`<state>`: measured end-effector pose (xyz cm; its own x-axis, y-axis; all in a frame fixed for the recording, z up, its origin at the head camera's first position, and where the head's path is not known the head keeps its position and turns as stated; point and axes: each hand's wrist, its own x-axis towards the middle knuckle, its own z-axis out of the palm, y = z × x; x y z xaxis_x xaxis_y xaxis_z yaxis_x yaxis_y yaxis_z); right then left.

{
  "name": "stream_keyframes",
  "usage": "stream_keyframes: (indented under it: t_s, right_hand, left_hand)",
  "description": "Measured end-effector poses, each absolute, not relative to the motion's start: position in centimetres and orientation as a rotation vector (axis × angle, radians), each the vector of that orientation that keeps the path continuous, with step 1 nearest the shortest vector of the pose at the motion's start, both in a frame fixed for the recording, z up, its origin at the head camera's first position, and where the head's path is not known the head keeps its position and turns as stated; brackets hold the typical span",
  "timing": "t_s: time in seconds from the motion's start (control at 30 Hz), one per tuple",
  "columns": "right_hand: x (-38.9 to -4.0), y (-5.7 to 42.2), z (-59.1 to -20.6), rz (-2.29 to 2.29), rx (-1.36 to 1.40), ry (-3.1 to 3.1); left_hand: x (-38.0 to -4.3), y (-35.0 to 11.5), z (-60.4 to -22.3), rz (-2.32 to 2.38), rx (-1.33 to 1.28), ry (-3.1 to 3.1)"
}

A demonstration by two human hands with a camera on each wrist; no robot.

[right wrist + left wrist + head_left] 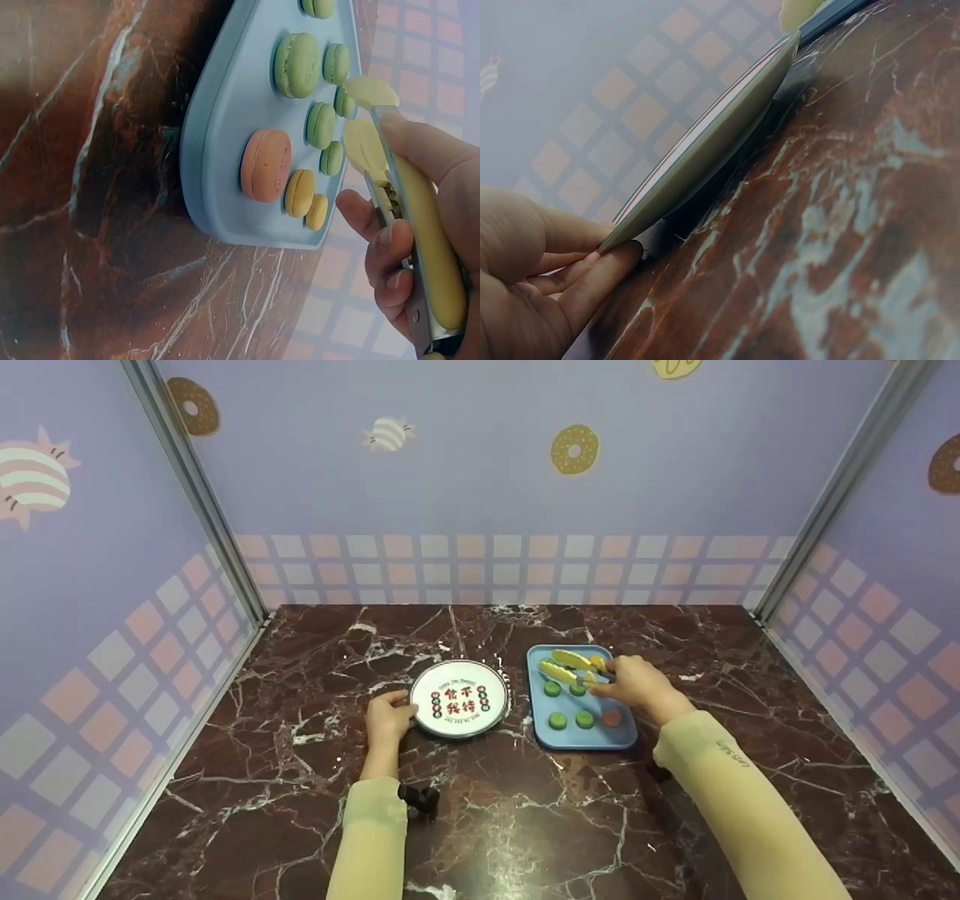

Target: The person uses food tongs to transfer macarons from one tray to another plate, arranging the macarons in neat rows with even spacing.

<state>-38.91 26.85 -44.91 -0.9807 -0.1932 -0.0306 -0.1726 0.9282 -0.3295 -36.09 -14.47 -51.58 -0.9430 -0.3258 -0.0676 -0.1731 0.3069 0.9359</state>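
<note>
My left hand (390, 716) holds the left edge of a round white plate (424, 690) with red and green print. In the left wrist view, its thumb and fingers pinch the plate's rim (705, 169), and the underside faces the table. My right hand (641, 684) grips yellow-handled tongs (424, 232), whose two yellow tips stand apart above a blue tray (566, 740). Several green macarons (296, 66) lie on the tray in rows, along with a pink macaron (266, 166) and yellow macarons (300, 193). Nothing shows between the tongs' tips.
Dark red marble with white veins forms the tabletop (495, 802). A purple wall (480, 495) with pink and white checks stands at the back, and more panels close off both sides. The plate lies left of the tray, a narrow gap between them.
</note>
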Motion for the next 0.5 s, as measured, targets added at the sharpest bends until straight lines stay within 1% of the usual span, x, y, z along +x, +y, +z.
stream_keyframes:
  t_s: [0.5]
  right_hand:
    - [-38.97, 26.86, -44.92, -0.517, -0.31, 3.01]
  left_hand:
    - [-36.26, -14.31, -51.64, -1.724, 0.479, -2.425]
